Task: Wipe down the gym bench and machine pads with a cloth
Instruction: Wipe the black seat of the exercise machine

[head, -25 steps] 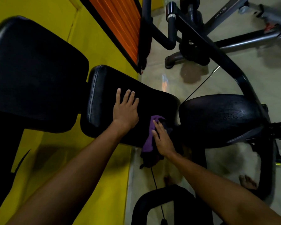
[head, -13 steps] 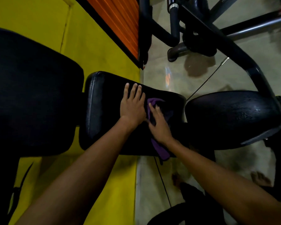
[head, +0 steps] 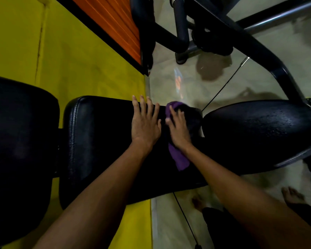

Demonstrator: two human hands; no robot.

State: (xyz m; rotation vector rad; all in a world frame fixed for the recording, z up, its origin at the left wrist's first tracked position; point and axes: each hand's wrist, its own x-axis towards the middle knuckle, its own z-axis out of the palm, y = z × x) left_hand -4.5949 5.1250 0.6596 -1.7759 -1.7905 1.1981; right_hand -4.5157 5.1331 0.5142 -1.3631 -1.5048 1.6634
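On bench pad point(head: 101, 141), right hand point(head: 179, 130) pressing cloth point(head: 180, 159), near far edge

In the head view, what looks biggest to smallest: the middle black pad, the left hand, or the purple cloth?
1. middle black pad
2. left hand
3. purple cloth, though the right hand hides part of it

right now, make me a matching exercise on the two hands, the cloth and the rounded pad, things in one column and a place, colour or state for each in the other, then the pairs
Things
1. left hand
2. right hand
3. cloth
4. rounded pad

Matches
a. purple
b. flat on the bare middle pad
c. furthest right, no hand on it
d. pressing on the cloth

Pairs: 1-b, 2-d, 3-a, 4-c
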